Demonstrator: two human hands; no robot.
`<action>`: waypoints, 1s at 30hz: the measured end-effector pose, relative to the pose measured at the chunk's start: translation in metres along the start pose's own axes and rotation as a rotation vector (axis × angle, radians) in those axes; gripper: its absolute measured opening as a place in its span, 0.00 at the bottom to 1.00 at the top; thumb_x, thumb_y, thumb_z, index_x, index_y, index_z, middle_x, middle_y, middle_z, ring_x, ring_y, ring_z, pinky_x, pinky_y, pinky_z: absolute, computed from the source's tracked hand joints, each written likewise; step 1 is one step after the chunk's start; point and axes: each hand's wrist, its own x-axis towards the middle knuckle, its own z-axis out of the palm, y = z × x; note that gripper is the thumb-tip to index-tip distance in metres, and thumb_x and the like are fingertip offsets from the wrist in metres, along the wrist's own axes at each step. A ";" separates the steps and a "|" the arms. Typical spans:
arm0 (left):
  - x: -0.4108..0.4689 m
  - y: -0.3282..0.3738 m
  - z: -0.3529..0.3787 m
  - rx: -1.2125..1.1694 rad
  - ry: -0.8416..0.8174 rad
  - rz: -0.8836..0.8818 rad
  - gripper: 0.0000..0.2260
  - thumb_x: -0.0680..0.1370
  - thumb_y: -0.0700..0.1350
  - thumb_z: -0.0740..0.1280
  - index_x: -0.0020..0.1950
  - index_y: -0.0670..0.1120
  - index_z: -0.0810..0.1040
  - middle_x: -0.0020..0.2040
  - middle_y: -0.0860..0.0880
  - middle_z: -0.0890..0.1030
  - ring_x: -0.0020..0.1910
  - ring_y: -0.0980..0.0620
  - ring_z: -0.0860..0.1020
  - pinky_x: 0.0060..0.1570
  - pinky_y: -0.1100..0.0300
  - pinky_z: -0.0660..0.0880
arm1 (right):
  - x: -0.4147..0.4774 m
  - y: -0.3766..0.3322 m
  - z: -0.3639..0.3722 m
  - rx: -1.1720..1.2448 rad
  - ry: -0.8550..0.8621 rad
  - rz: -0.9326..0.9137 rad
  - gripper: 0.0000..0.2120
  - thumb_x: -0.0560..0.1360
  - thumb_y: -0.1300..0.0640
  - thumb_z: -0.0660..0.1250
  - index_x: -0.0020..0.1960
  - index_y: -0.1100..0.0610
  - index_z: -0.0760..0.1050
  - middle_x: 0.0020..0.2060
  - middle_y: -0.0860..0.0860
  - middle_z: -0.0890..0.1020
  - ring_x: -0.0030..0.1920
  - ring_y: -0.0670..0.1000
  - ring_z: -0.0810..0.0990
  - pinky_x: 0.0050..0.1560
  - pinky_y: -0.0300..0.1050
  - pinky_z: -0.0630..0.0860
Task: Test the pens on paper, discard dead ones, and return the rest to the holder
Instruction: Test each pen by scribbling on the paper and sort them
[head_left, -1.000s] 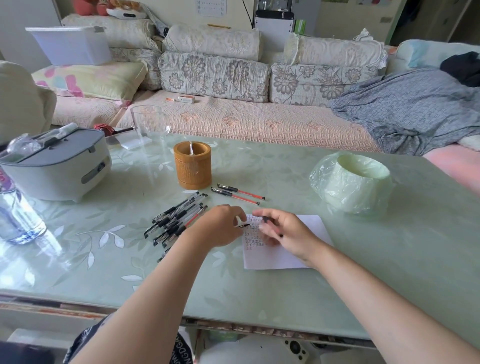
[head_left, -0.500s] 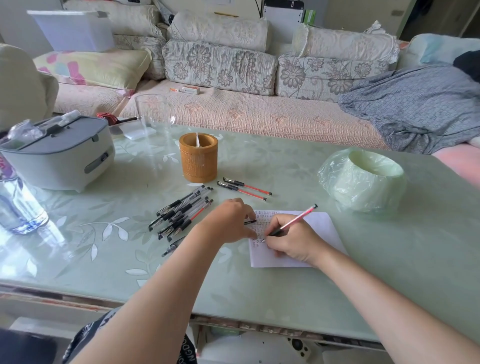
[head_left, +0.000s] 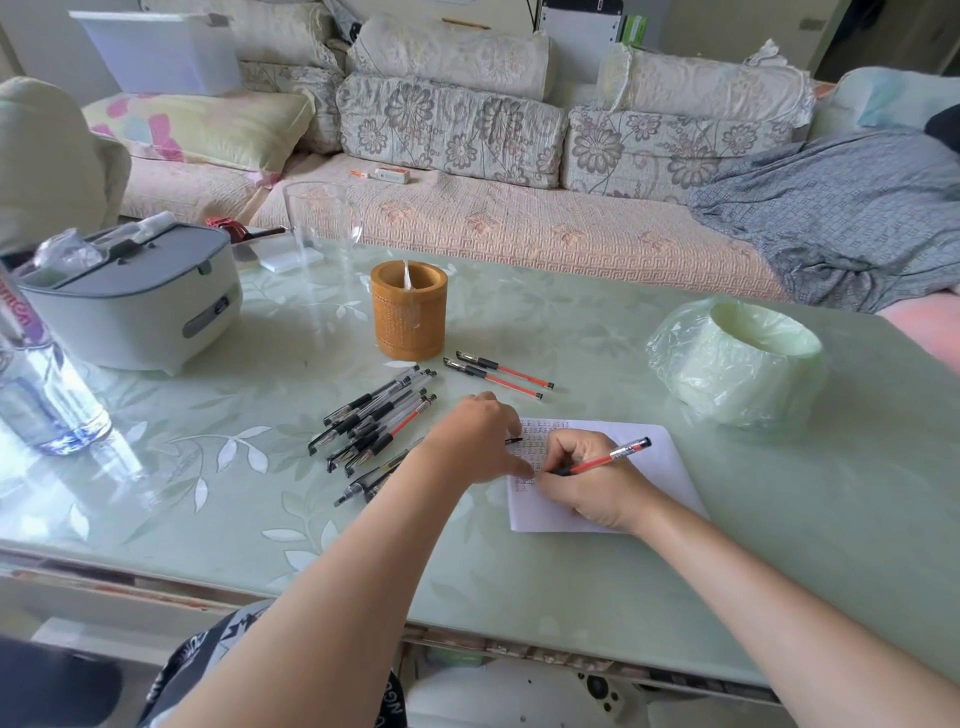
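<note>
As you look across the counter (head_left: 260, 467), a heap of pens (head_left: 374, 421) lies left of your hands. The brown holder (head_left: 409, 312) stands upright just behind it, with two red pens (head_left: 498, 374) lying to its right. Your left hand (head_left: 475, 441) rests knuckles-up on the left edge of the paper (head_left: 665, 467). A small dark piece shows at its fingers, but whether they clench it cannot be told. Your right hand (head_left: 592, 483) grasps a red pen (head_left: 608, 457), tip on the sheet. Farther right stands a bag-lined bin (head_left: 737, 364).
</note>
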 end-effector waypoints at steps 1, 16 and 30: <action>0.000 0.000 0.000 -0.005 0.001 -0.004 0.26 0.68 0.57 0.77 0.62 0.48 0.78 0.58 0.46 0.74 0.59 0.47 0.72 0.56 0.57 0.71 | 0.000 0.000 0.000 0.003 0.000 0.006 0.17 0.70 0.69 0.69 0.30 0.52 0.70 0.25 0.48 0.71 0.27 0.49 0.65 0.26 0.38 0.62; 0.002 0.000 0.003 -0.019 -0.003 -0.046 0.27 0.67 0.57 0.78 0.62 0.48 0.78 0.58 0.45 0.74 0.60 0.47 0.71 0.57 0.57 0.71 | -0.001 -0.003 0.003 -0.095 0.008 0.026 0.15 0.66 0.66 0.67 0.28 0.53 0.66 0.25 0.47 0.67 0.28 0.48 0.62 0.26 0.38 0.58; 0.004 -0.001 0.004 -0.028 -0.006 -0.053 0.28 0.66 0.57 0.78 0.62 0.49 0.78 0.58 0.45 0.74 0.59 0.46 0.71 0.56 0.57 0.70 | -0.001 0.002 0.001 -0.114 -0.027 -0.010 0.09 0.64 0.63 0.67 0.30 0.54 0.68 0.28 0.49 0.69 0.30 0.48 0.65 0.32 0.44 0.62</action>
